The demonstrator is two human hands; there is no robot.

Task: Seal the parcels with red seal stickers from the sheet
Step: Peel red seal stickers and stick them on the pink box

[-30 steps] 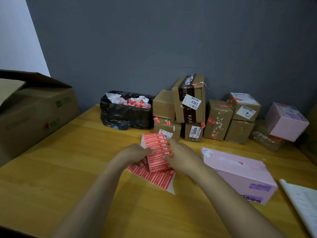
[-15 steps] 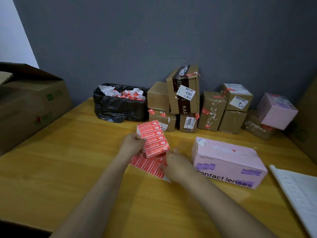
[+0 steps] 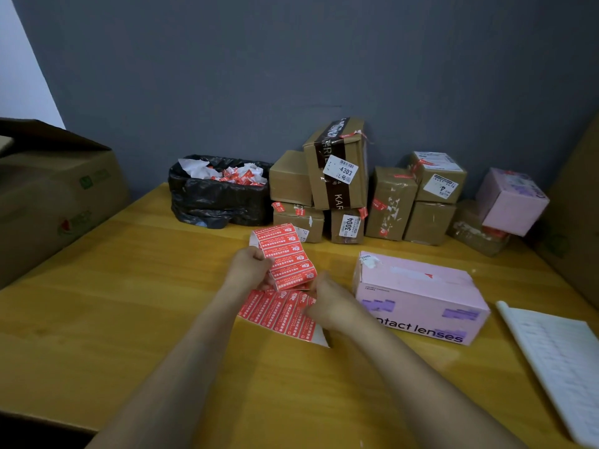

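Observation:
A folded sheet of red seal stickers (image 3: 285,254) stands up from the wooden table (image 3: 97,303), its lower part (image 3: 275,311) lying flat. My left hand (image 3: 249,267) grips the sheet's left edge. My right hand (image 3: 327,298) pinches at the sheet's lower right corner, fingers curled. A pink parcel marked "contact lenses" (image 3: 418,296) lies just right of my right hand. Several brown parcels (image 3: 337,176) with red seals are stacked against the wall behind.
A black bag-lined bin (image 3: 220,199) of crumpled sticker scraps sits back left. A large cardboard box (image 3: 48,192) stands at the far left. A pink box (image 3: 512,200) leans at the back right. White backing paper (image 3: 560,361) lies at the right edge.
My right hand has slid down from the sheet's right side to its lower right corner. The sheet now stands more upright in my left hand. The camera view shifted slightly.

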